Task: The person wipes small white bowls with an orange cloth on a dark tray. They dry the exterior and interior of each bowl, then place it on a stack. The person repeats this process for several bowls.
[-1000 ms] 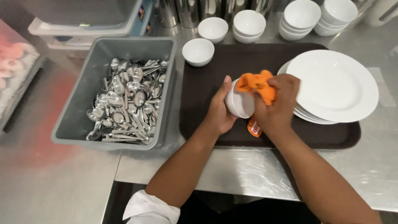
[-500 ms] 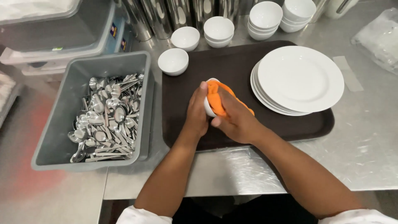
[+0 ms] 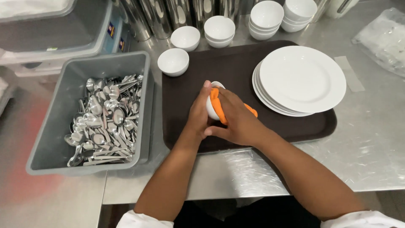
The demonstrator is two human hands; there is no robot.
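Left hand (image 3: 198, 114) grips a white bowl (image 3: 212, 107) over the tray's (image 3: 185, 122) front edge; right hand (image 3: 238, 120) presses an orange cloth (image 3: 217, 105) inside.

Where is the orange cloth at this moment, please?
In the head view, the orange cloth is near centre, pressed by the right hand against a small white bowl over the brown tray.

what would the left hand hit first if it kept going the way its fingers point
The left hand points up the tray, cupping a small bowl. Straight on, it would probably meet the white bowl at the tray's far left corner first, though depth is unclear.
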